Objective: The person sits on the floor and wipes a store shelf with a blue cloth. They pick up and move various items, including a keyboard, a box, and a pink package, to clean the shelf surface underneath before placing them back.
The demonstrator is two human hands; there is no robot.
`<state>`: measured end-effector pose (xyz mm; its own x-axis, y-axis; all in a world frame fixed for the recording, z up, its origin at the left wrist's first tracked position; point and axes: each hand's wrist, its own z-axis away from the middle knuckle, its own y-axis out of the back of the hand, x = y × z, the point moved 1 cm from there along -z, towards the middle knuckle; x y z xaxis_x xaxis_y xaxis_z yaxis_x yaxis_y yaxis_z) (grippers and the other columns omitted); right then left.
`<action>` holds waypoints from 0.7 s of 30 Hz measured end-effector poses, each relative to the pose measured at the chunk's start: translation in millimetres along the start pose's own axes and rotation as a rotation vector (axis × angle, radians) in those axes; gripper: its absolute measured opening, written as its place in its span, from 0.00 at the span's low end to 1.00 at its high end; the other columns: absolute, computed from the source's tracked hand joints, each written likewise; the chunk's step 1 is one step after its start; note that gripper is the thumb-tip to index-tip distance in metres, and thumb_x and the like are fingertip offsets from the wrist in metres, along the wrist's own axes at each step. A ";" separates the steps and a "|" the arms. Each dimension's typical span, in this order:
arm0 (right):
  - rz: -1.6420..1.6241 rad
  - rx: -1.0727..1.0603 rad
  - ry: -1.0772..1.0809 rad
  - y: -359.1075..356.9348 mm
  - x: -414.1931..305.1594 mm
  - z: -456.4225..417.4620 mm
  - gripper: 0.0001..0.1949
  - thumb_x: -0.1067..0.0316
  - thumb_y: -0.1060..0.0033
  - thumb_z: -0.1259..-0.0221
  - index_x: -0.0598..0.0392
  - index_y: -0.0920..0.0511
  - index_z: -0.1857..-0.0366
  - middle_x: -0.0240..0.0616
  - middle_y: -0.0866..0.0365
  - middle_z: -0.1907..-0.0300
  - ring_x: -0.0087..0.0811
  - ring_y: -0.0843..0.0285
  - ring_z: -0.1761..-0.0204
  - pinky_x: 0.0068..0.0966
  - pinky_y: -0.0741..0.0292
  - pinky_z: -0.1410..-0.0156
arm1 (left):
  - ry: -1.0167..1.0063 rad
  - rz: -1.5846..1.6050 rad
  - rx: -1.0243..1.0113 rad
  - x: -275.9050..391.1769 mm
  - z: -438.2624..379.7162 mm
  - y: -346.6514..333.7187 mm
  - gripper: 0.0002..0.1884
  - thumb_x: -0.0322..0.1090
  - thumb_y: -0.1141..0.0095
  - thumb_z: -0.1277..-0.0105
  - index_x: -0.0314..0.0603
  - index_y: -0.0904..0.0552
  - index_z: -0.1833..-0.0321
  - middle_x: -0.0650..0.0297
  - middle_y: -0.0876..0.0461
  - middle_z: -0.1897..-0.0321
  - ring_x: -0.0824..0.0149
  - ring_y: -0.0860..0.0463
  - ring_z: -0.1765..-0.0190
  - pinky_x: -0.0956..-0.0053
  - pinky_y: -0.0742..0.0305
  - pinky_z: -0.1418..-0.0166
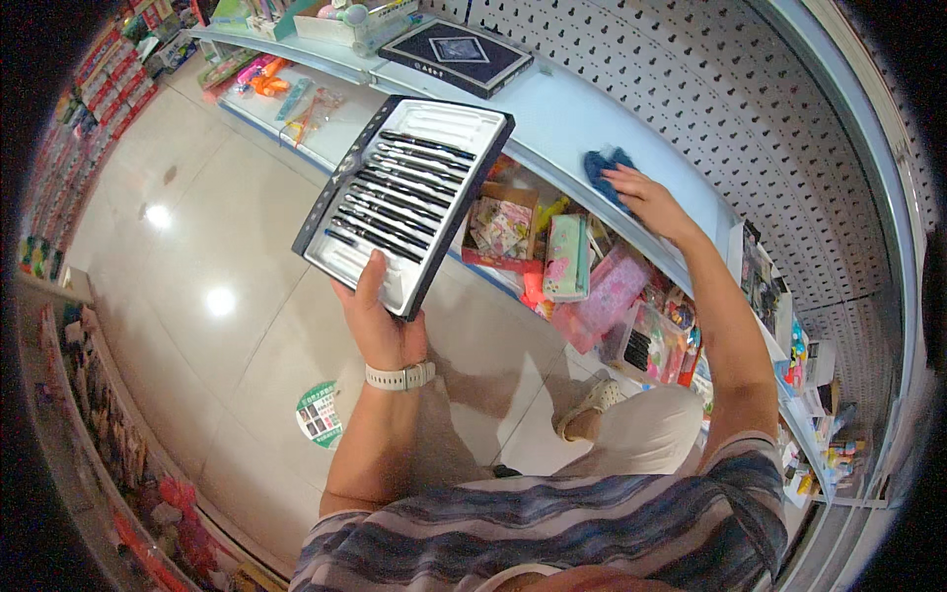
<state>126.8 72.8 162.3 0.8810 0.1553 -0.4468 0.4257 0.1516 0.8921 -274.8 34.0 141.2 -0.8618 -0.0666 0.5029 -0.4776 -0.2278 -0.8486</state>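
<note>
My left hand (381, 311) grips the near end of an open black box with a white tray (422, 122), its thumb on the tray. Several dark pens (399, 196) lie side by side in the tray. My right hand (651, 200) presses a dark blue cloth (610, 177) against the pale shelf (555, 126); its fingers rest on the cloth. Beyond the pen tray, a closed dark box (457, 53) with a diamond design lies flat on that same shelf.
The lower shelf holds a carton of small packets (503, 222), a green case (567, 257) and a pink pouch (610, 288). A perforated metal panel (651, 66) rises behind the upper shelf. More boxed goods (762, 274) stand at the right. A stocked rack (111, 414) borders the floor at left.
</note>
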 end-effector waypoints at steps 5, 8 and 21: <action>0.155 0.106 0.232 -32.2 -32.4 -133.1 0.18 0.71 0.50 0.35 0.51 0.25 0.41 0.31 0.29 0.35 0.37 0.42 0.28 0.31 0.43 0.25 | -0.018 -0.007 0.042 -10.6 -18.6 -8.3 0.25 0.21 0.51 0.35 0.42 0.38 0.35 0.58 0.26 0.46 0.63 0.22 0.46 0.69 0.21 0.46; 0.213 0.233 0.206 -37.7 -46.3 -183.5 0.15 0.61 0.50 0.34 0.43 0.21 0.45 0.27 0.26 0.38 0.36 0.35 0.32 0.33 0.37 0.28 | -0.022 -0.014 0.036 -20.0 -23.5 -15.4 0.23 0.22 0.51 0.35 0.42 0.35 0.37 0.59 0.25 0.47 0.63 0.21 0.47 0.69 0.20 0.46; 0.356 0.472 -0.708 37.1 209.8 7.5 0.19 0.58 0.54 0.35 0.50 0.23 0.44 0.46 0.22 0.44 0.44 0.24 0.42 0.41 0.30 0.37 | 0.088 -0.085 0.034 -23.3 -33.1 -9.9 0.25 0.24 0.48 0.35 0.44 0.35 0.35 0.61 0.24 0.48 0.65 0.21 0.48 0.69 0.22 0.46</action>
<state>328.9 103.7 102.2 0.8303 -0.5410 -0.1341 0.0083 -0.2286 0.9735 -255.6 70.0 132.4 -0.8306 0.0394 0.5555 -0.5451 -0.2617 -0.7965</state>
